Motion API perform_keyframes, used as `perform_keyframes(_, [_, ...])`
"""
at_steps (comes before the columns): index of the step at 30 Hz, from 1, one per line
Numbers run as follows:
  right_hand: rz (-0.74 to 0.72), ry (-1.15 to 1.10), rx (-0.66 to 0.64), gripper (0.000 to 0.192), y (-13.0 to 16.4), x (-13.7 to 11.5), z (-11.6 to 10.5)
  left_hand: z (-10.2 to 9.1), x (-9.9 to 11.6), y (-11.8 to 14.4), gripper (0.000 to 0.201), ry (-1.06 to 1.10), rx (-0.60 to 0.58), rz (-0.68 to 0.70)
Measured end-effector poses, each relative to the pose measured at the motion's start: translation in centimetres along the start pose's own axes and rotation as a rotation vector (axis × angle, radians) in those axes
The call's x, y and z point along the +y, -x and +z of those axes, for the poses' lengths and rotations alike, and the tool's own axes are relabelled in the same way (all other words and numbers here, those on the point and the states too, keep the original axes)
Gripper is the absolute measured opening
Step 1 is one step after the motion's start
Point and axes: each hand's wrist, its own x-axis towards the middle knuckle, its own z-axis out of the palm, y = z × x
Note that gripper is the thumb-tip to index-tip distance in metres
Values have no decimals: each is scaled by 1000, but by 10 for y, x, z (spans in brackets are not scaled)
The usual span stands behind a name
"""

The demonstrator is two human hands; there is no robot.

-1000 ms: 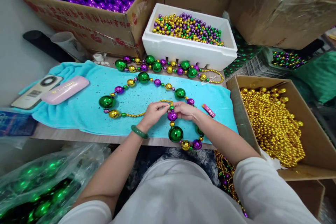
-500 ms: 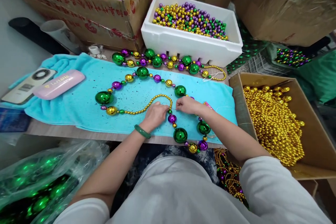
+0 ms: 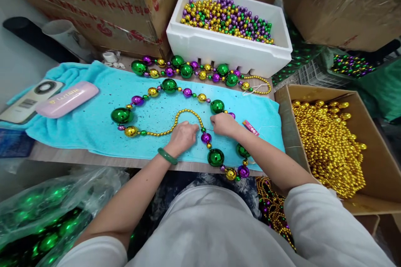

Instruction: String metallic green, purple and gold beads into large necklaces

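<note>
Fingers [image 3: 214,120] of left hand [image 3: 183,137] and right hand [image 3: 224,124] closed beside bead necklace [image 3: 216,157], gold-lettered pink case [image 3: 70,101] leftward.

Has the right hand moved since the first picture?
Yes, slightly: judged against the small pink packet on the blue towel, the right hand has shifted rightward, away from the left hand.

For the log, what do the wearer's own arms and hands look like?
Both arms wear short, loose white sleeves. The left hand is ungloved, with a smooth, rounded green bangle at its wrist. The right hand is ungloved too, its wrist showing no bangle.
</note>
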Motion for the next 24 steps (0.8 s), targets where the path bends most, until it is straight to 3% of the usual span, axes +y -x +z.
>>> perform_keyframes(9, [83,-129,5,25,8,17,-8,-7,-10,1,29,154,38,-86])
perform_keyframes(19, [208,-440,87,21,8,42,-3,-16,-23,8,26,235,85,-158])
perform_keyframes(22, [227,-479,93,19,12,44,-7,-17,-26,9,19,416,142,-208])
perform_keyframes(24, [225,-478,110,18,16,42,-12,-16,-22,8,16,659,175,-279])
